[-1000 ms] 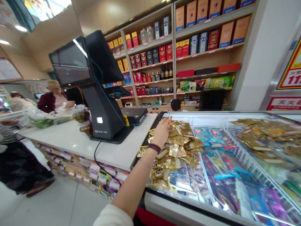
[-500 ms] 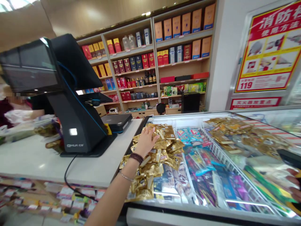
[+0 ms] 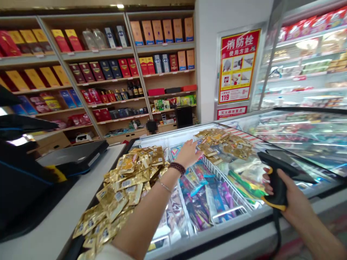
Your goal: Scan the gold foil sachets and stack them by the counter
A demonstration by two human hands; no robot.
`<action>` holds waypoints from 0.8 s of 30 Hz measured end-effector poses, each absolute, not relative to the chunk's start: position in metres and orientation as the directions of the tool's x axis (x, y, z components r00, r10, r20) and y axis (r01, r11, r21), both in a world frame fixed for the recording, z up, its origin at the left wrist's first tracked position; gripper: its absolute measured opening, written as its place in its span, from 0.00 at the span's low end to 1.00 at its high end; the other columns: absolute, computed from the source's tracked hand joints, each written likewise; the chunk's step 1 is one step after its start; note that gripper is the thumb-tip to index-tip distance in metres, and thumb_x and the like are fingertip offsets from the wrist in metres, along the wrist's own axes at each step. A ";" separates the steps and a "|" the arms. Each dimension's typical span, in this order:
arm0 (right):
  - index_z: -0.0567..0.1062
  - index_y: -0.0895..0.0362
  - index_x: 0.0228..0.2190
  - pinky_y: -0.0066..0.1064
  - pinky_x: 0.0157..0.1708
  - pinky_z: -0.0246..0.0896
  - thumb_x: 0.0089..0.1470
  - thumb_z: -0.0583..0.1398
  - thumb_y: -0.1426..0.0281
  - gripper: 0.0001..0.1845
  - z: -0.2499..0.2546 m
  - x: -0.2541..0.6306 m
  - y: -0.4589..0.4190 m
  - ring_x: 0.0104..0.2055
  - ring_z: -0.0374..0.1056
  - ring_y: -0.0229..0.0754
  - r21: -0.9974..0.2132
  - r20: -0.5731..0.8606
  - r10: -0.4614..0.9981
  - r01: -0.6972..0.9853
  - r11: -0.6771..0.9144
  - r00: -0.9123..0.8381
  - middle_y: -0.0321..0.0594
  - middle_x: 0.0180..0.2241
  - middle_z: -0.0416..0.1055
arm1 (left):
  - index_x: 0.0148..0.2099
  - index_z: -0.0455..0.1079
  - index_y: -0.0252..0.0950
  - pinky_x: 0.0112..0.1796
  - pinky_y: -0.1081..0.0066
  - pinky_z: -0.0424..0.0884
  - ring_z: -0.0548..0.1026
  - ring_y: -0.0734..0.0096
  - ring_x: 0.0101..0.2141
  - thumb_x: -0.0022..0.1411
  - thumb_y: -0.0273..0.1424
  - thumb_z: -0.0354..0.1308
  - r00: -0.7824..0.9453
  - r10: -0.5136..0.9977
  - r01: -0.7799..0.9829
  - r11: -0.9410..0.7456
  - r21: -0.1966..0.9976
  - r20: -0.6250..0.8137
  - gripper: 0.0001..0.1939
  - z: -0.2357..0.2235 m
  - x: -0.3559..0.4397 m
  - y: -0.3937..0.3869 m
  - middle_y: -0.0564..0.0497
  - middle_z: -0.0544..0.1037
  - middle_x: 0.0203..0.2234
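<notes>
My left hand (image 3: 189, 154), with a dark bead bracelet at the wrist, reaches over the glass-topped freezer (image 3: 189, 236) with its fingers apart and nothing in them. Just beyond its fingertips lies a pile of gold packets (image 3: 217, 139) on the right part of the glass. A larger heap of gold packets (image 3: 130, 180) covers the left part, beside my left forearm. On the right, my right hand (image 3: 284, 189) is wrapped around the handle of a black and yellow barcode scanner (image 3: 278, 180), held above the freezer with its cable hanging down.
A white counter (image 3: 92, 200) with a black checkout terminal (image 3: 18, 169) stands at the left. Shelves of boxes (image 3: 105, 70) line the back, where a person's head (image 3: 152, 126) shows low. A red poster (image 3: 238, 66) hangs on the wall. Wire baskets (image 3: 225, 180) hold colourful packs inside the freezer.
The view has turned to the right. My left hand has moved off the left heap toward the right pile. My right hand with the barcode scanner has come further into view.
</notes>
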State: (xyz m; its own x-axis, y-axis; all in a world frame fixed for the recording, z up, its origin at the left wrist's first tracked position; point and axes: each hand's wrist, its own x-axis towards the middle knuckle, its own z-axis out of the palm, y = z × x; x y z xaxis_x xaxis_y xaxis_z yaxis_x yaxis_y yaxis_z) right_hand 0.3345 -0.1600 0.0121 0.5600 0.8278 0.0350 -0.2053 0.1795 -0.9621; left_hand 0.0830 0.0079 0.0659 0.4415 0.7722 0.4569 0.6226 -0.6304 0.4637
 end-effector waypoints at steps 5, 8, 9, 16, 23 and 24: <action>0.73 0.54 0.35 0.21 0.15 0.54 0.43 0.71 0.56 0.22 0.004 0.333 -0.156 0.19 0.56 0.31 -0.810 -0.109 0.846 -0.539 0.229 0.523 0.31 0.26 0.64 | 0.59 0.66 0.34 0.64 0.54 0.50 0.54 0.43 0.66 0.49 0.39 0.68 0.343 0.856 0.587 -0.517 0.623 0.387 0.36 0.025 0.163 0.035 0.35 0.59 0.65; 0.73 0.54 0.35 0.20 0.14 0.55 0.43 0.71 0.55 0.23 -0.001 0.334 -0.155 0.19 0.57 0.31 -0.803 -0.083 0.834 -0.532 0.269 0.546 0.31 0.26 0.66 | 0.61 0.64 0.33 0.64 0.52 0.47 0.52 0.44 0.66 0.55 0.40 0.63 0.300 0.894 0.667 -0.446 0.597 0.334 0.33 -0.002 0.187 0.043 0.34 0.57 0.66; 0.73 0.54 0.35 0.21 0.14 0.54 0.43 0.71 0.54 0.23 -0.002 0.335 -0.154 0.19 0.57 0.31 -0.806 -0.072 0.833 -0.524 0.275 0.549 0.31 0.26 0.66 | 0.61 0.64 0.34 0.64 0.51 0.46 0.53 0.46 0.66 0.58 0.41 0.61 0.322 0.888 0.686 -0.458 0.566 0.328 0.31 -0.009 0.191 0.043 0.35 0.57 0.66; 0.73 0.55 0.36 0.21 0.12 0.52 0.41 0.70 0.52 0.26 -0.006 0.337 -0.150 0.17 0.56 0.30 -0.833 -0.081 0.817 -0.490 0.259 0.570 0.30 0.26 0.67 | 0.46 0.76 0.43 0.64 0.56 0.51 0.61 0.58 0.64 0.67 0.42 0.49 0.609 0.728 0.505 -0.662 0.555 0.314 0.17 -0.013 0.182 0.038 0.47 0.69 0.60; 0.72 0.55 0.35 0.20 0.12 0.54 0.39 0.71 0.52 0.27 -0.005 0.336 -0.149 0.16 0.57 0.30 -0.828 -0.088 0.811 -0.495 0.262 0.578 0.29 0.25 0.66 | 0.63 0.63 0.36 0.60 0.54 0.55 0.63 0.46 0.60 0.45 0.39 0.70 0.328 0.879 0.577 -0.476 0.664 0.346 0.43 -0.013 0.187 0.042 0.38 0.71 0.57; 0.72 0.55 0.35 0.20 0.12 0.54 0.38 0.71 0.52 0.27 -0.005 0.336 -0.149 0.17 0.57 0.30 -0.827 -0.089 0.811 -0.497 0.263 0.578 0.29 0.25 0.66 | 0.62 0.63 0.35 0.59 0.54 0.57 0.66 0.45 0.57 0.43 0.39 0.71 0.291 0.899 0.590 -0.437 0.679 0.327 0.44 -0.013 0.188 0.043 0.38 0.74 0.53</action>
